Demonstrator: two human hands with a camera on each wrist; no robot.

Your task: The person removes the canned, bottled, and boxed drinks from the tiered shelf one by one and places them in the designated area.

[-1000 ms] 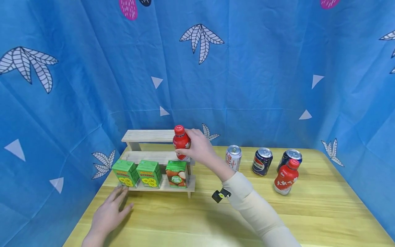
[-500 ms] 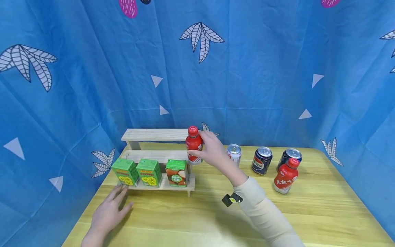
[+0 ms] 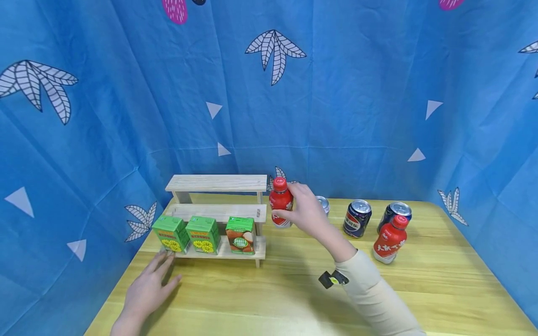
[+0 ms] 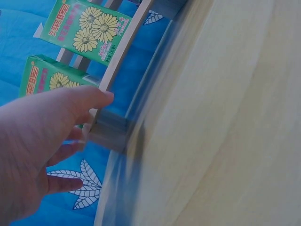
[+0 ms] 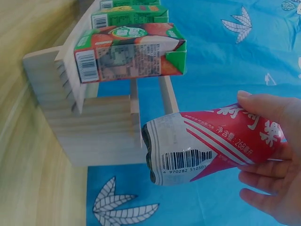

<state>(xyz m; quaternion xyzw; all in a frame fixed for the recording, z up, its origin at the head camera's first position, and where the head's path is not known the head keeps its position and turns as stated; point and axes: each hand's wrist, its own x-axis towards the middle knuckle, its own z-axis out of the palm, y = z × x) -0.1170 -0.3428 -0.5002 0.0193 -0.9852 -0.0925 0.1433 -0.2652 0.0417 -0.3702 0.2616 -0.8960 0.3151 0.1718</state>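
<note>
My right hand (image 3: 308,211) grips a red plastic drink bottle (image 3: 280,200) with a white lower part, just right of the shelf. In the right wrist view, the bottle (image 5: 207,146) shows its barcode and base, and the thumb and fingers wrap its upper part. My left hand (image 3: 147,289) has its fingers extended to the front left corner of the three-step wooden shelf (image 3: 218,213). In the left wrist view, the left hand's (image 4: 51,132) fingertips are right at the shelf's lower board, beside green drink cartons (image 4: 87,28) with yellow flowers.
On the lowest step stand two green cartons (image 3: 203,235) and a brown-green carton (image 3: 241,236). To the right on the table (image 3: 441,280) stand dark blue cans (image 3: 357,219), a light can (image 3: 322,203) partly hidden by my right hand, and another red bottle (image 3: 388,240). A blue curtain (image 3: 349,116) hangs behind.
My right hand has carried the red bottle rightward from in front of the shelf's right end to beside the shelf, slightly lower. The left hand has stayed at the shelf corner.
</note>
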